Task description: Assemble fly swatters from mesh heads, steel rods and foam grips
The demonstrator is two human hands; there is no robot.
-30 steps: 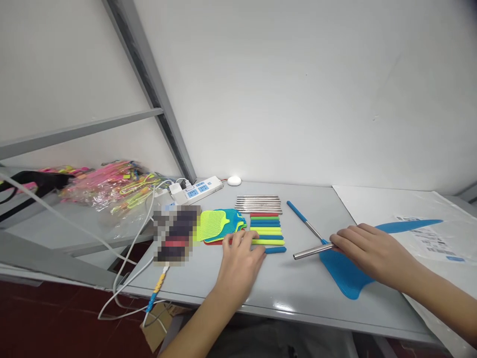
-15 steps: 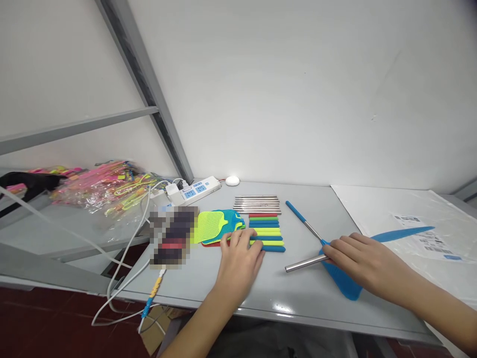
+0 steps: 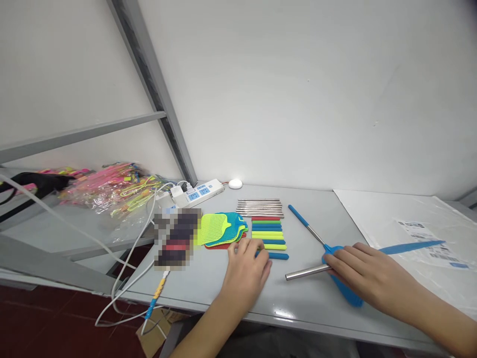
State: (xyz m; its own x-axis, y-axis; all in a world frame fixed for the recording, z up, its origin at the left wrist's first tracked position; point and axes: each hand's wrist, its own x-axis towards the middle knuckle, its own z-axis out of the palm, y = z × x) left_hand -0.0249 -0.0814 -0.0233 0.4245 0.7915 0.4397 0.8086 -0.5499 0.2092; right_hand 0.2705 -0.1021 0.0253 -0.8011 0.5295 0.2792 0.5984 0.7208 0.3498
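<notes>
My left hand (image 3: 246,268) is closed at the left end of a blue handle sleeve (image 3: 278,256), the nearest of a row of coloured sleeves (image 3: 267,234); its fingertips are partly hidden. My right hand (image 3: 367,272) is wrapped round a steel tube (image 3: 307,272), whose bare end points left. A flat blue piece (image 3: 413,246), apparently a swatter head seen edge-on, sticks out to the right in line with the tube. Beneath this hand lies a blue fly swatter (image 3: 348,292) with a thin steel rod and blue handle (image 3: 298,215).
Yellow-green, blue and red swatter heads (image 3: 216,228) lie stacked left of the sleeves. Behind are steel tubes (image 3: 260,208), a power strip (image 3: 204,193) and a white rounded object (image 3: 235,184). A white plastic bag (image 3: 372,209) covers the right; cables (image 3: 115,278) hang left.
My left hand has drawn the nearest blue sleeve slightly toward me, apart from the row. My right hand still holds the steel tube. The whole view has shifted a little.
</notes>
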